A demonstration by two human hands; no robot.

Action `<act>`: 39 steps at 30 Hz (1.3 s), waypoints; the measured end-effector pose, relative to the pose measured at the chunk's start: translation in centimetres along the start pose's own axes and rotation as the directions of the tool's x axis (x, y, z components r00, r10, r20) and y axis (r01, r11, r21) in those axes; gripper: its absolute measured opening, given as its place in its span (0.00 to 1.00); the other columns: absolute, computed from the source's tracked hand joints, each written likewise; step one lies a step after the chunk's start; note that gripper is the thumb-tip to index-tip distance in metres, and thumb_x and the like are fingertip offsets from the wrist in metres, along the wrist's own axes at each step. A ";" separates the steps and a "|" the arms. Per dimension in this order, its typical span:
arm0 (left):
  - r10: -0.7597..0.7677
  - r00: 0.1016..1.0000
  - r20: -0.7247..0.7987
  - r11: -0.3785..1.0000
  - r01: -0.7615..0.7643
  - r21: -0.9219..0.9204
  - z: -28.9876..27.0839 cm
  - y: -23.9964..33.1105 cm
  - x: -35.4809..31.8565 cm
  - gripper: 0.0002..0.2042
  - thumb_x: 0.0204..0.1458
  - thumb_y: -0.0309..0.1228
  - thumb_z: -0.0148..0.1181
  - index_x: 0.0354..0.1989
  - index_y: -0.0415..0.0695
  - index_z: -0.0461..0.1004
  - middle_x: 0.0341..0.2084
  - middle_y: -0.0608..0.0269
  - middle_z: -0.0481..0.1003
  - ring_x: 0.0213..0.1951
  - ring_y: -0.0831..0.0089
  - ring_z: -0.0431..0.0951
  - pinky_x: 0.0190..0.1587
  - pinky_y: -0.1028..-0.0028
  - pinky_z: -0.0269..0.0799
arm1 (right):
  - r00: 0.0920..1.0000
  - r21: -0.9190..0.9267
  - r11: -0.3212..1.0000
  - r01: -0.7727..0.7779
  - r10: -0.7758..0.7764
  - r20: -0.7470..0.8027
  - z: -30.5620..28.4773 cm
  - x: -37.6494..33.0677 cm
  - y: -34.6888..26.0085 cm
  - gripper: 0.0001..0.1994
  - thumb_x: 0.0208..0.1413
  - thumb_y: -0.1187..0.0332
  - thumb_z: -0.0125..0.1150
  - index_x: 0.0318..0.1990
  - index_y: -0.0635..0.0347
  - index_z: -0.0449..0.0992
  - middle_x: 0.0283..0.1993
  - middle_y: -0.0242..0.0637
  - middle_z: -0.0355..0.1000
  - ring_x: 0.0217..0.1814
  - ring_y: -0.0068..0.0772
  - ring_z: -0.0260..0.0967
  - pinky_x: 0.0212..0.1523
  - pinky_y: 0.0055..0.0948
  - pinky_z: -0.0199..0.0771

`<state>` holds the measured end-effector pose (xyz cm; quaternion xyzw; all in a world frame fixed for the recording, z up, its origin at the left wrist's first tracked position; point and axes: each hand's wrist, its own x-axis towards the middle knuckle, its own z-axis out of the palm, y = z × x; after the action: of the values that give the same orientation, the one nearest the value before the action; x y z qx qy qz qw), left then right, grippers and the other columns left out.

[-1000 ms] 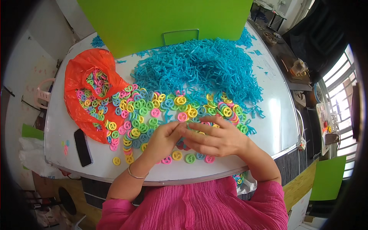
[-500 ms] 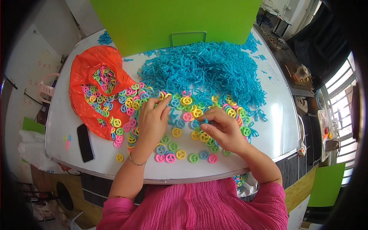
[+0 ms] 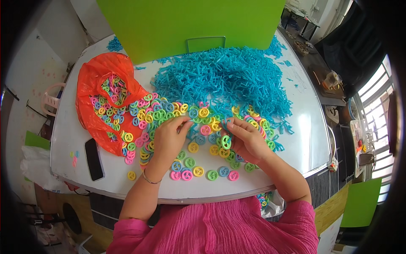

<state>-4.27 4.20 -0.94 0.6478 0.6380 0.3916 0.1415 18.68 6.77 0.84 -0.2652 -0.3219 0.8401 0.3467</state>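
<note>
Loose small plastic wheels [image 3: 193, 147] in pink, yellow, green and blue lie around both hands. My left hand [image 3: 170, 137] is closed in a pinch above them, thumb and forefinger together; what is between the tips is too small to make out. My right hand [image 3: 249, 142] pinches a small blue plastic piece [image 3: 228, 121] between thumb and forefinger. A green wheel [image 3: 226, 142] shows at its curled lower fingers and appears held there. Just beyond the hands rises a large heap of blue plastic pieces [image 3: 224, 74].
An orange-red plastic bag [image 3: 91, 80] spills more wheels at the left. A black phone [image 3: 94, 159] lies near the left edge of the white table [image 3: 306, 144]. Behind the heap stands a big green board [image 3: 190, 23] with a wire handle [image 3: 206, 39].
My left hand has drawn slightly nearer, its fingers off the far wheels. My right hand has turned and lifted its fingertips, and the green wheel now shows beside its fingers.
</note>
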 end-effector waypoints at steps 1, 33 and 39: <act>-0.014 0.999 -0.036 0.997 0.012 -0.072 0.1 0.2 0.0 0.08 0.51 0.29 0.62 0.38 0.41 0.77 0.25 0.57 0.78 0.25 0.66 0.78 0.29 0.71 0.72 | 1.000 0.002 1.000 0.012 -0.012 -0.022 -0.1 0.0 0.0 0.10 0.63 0.67 0.52 0.47 0.60 0.71 0.40 0.27 0.69 0.42 0.18 0.67 0.41 0.21 0.68; -0.193 0.948 0.252 0.581 0.318 -0.749 0.4 4.4 -2.8 0.11 0.56 0.24 0.57 0.47 0.36 0.75 0.36 0.60 0.79 0.35 0.78 0.79 0.37 0.80 0.77 | 0.906 -0.793 0.568 0.221 -0.420 -0.048 1.4 -0.6 2.7 0.13 0.56 0.69 0.62 0.47 0.65 0.75 0.38 0.31 0.75 0.36 0.15 0.68 0.34 0.18 0.69; -0.073 0.995 0.062 0.733 0.096 -0.673 0.4 4.0 -3.7 0.10 0.55 0.23 0.58 0.44 0.36 0.77 0.34 0.60 0.79 0.32 0.78 0.79 0.36 0.81 0.77 | 0.880 -0.801 0.508 0.316 -0.473 0.047 2.3 -0.9 2.9 0.14 0.54 0.72 0.63 0.48 0.63 0.76 0.34 0.33 0.76 0.35 0.15 0.70 0.33 0.19 0.70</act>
<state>-0.63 0.31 0.34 0.5289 0.4789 0.5792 0.3942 16.52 3.63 0.39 -0.3829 -0.6776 0.4812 0.4033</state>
